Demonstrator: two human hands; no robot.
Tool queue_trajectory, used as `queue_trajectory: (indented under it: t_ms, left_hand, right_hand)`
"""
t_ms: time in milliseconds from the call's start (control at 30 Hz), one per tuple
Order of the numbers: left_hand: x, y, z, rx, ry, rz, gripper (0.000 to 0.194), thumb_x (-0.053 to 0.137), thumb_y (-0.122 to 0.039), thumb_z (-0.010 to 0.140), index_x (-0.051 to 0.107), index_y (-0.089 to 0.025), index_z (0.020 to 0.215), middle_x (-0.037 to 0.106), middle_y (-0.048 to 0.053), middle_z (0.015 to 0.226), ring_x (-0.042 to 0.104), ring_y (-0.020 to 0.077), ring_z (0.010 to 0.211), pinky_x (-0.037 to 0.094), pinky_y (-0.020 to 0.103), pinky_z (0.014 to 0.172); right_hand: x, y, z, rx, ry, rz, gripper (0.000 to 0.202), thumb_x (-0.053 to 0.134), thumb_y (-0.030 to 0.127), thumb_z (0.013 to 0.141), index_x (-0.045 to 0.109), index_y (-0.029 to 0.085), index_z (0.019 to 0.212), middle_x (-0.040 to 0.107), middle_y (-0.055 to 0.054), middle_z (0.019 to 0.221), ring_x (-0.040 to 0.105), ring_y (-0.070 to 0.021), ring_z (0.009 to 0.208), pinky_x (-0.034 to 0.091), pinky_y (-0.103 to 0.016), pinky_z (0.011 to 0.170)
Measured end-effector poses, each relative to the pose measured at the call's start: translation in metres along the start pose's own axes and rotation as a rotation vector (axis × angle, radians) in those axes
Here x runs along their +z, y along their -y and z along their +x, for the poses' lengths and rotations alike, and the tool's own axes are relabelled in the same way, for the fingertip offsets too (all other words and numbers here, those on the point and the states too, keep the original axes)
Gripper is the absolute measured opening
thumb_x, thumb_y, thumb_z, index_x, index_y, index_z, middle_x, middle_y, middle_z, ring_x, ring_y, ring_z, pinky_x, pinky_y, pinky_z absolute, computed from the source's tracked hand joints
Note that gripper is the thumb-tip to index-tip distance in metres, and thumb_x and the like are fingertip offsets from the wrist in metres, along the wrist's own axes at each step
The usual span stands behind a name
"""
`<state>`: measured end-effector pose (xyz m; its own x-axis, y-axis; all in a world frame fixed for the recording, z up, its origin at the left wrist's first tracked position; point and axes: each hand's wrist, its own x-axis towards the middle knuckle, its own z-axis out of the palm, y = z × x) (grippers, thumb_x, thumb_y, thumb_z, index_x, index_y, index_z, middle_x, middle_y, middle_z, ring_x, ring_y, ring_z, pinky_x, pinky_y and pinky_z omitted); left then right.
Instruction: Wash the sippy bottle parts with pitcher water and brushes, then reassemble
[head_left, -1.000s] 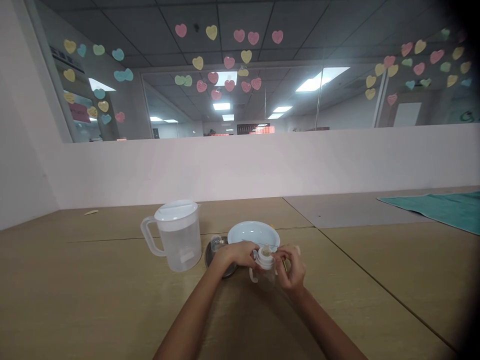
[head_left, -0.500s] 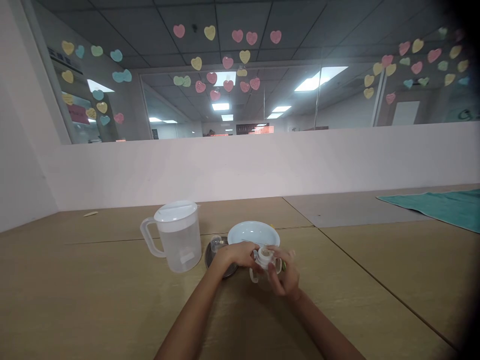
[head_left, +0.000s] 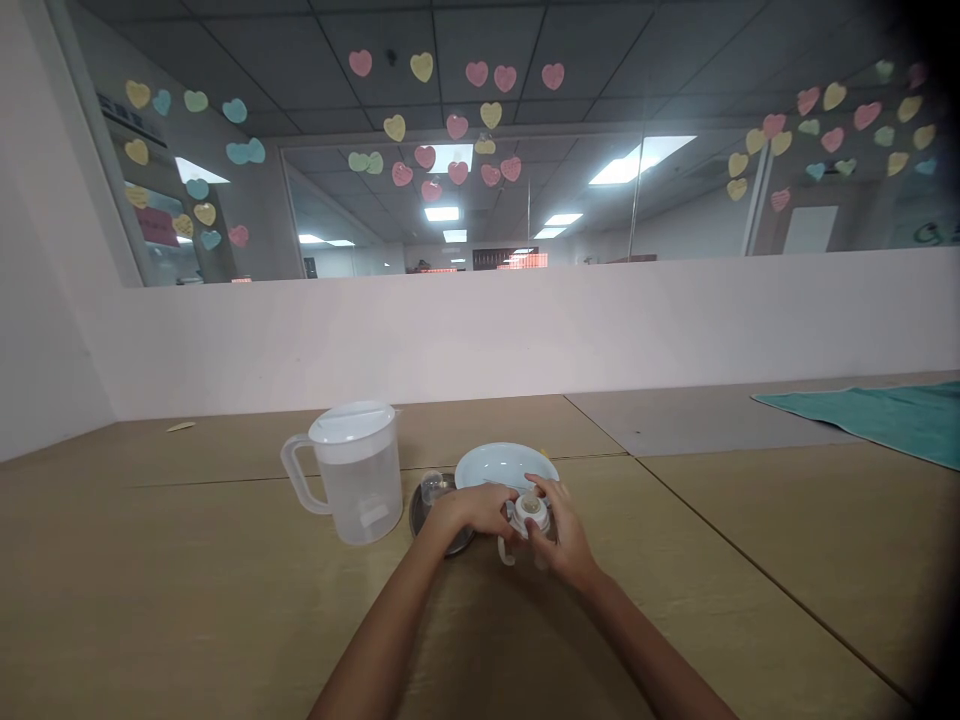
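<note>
Between my two hands stands a baby bottle (head_left: 507, 552) with side handles; its lower body is mostly hidden by my fingers. My left hand (head_left: 484, 508) is closed round the bottle's left side, near the neck. On top sits a white collar with a pale teat (head_left: 532, 506). My right hand (head_left: 564, 535) pinches this collar from the right, thumb in front and fingers behind. To the left, a clear domed cap (head_left: 433, 487) rests on a round metal dish (head_left: 418, 520), partly covered by my left wrist.
A white oval bowl (head_left: 499, 458) lies just behind my hands. Left of the dish stands a lidded plastic pitcher (head_left: 364, 490) with clear liquid. A green cloth (head_left: 892, 415) lies at the far right. A low wall with a window (head_left: 480, 330) closes the table's back.
My right hand has turned and shifted slightly left and up, its fingers now around the collar's rim. The left hand stays in place on the bottle.
</note>
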<state>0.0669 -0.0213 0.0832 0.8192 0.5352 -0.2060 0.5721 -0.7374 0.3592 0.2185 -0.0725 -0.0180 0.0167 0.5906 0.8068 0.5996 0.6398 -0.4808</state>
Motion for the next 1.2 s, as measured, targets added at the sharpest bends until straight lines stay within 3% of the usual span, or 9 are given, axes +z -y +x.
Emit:
queue_trajectory:
  t_ms: [133, 233, 433, 667, 800, 1200]
  left_hand:
    - [0.000, -0.002, -0.002, 0.015, -0.004, 0.014, 0.038, 0.064, -0.030, 0.060, 0.058, -0.016, 0.095, 0.061, -0.001, 0.076, 0.052, 0.0139, 0.066, 0.036, 0.022, 0.056]
    - [0.000, -0.001, -0.002, 0.037, -0.012, -0.002, 0.041, 0.065, -0.030, 0.058, 0.058, -0.016, 0.096, 0.062, 0.000, 0.078, 0.053, 0.0148, 0.068, 0.037, 0.022, 0.057]
    - [0.000, 0.003, 0.000, 0.033, 0.008, -0.034, 0.042, 0.068, -0.030, 0.055, 0.059, -0.018, 0.095, 0.062, -0.002, 0.078, 0.054, 0.0141, 0.069, 0.038, 0.021, 0.058]
    - [-0.001, 0.010, 0.000, -0.020, 0.042, -0.050, 0.044, 0.068, -0.039, 0.056, 0.061, -0.018, 0.094, 0.058, -0.003, 0.071, 0.050, 0.0118, 0.061, 0.035, 0.020, 0.052]
    - [-0.003, 0.013, -0.002, -0.025, 0.051, -0.079, 0.044, 0.068, -0.040, 0.055, 0.061, -0.019, 0.093, 0.057, -0.004, 0.070, 0.049, 0.0114, 0.061, 0.034, 0.020, 0.052]
    - [-0.003, 0.012, -0.005, -0.018, 0.045, 0.009, 0.040, 0.068, -0.039, 0.056, 0.062, -0.019, 0.091, 0.058, -0.003, 0.072, 0.051, 0.0122, 0.061, 0.033, 0.021, 0.052]
  right_hand:
    - [0.004, 0.004, 0.003, 0.014, -0.001, -0.071, 0.019, 0.052, 0.033, 0.079, 0.053, 0.020, 0.091, 0.051, -0.004, 0.086, 0.048, -0.0195, 0.084, 0.041, -0.033, 0.073]
    - [0.010, 0.006, 0.002, 0.063, -0.051, -0.113, 0.018, 0.055, 0.037, 0.077, 0.050, 0.019, 0.080, 0.050, -0.003, 0.080, 0.047, -0.0185, 0.079, 0.039, -0.032, 0.069]
    - [0.009, 0.005, 0.000, 0.037, -0.083, -0.218, 0.024, 0.058, 0.041, 0.075, 0.052, 0.019, 0.084, 0.053, -0.004, 0.081, 0.048, -0.0191, 0.078, 0.037, -0.033, 0.069]
    - [-0.014, 0.001, 0.003, -0.162, 0.011, -0.165, 0.042, 0.050, 0.037, 0.079, 0.048, 0.019, 0.117, 0.057, -0.008, 0.096, 0.052, -0.0222, 0.089, 0.039, -0.038, 0.078]
    - [-0.013, 0.003, 0.004, -0.157, 0.078, -0.085, 0.028, 0.050, 0.034, 0.080, 0.053, 0.020, 0.103, 0.057, -0.008, 0.095, 0.051, -0.0226, 0.090, 0.041, -0.038, 0.078]
    - [0.003, 0.004, -0.004, -0.039, -0.016, -0.085, 0.023, 0.056, 0.035, 0.077, 0.048, 0.019, 0.092, 0.053, -0.005, 0.087, 0.049, -0.0190, 0.082, 0.041, -0.033, 0.071]
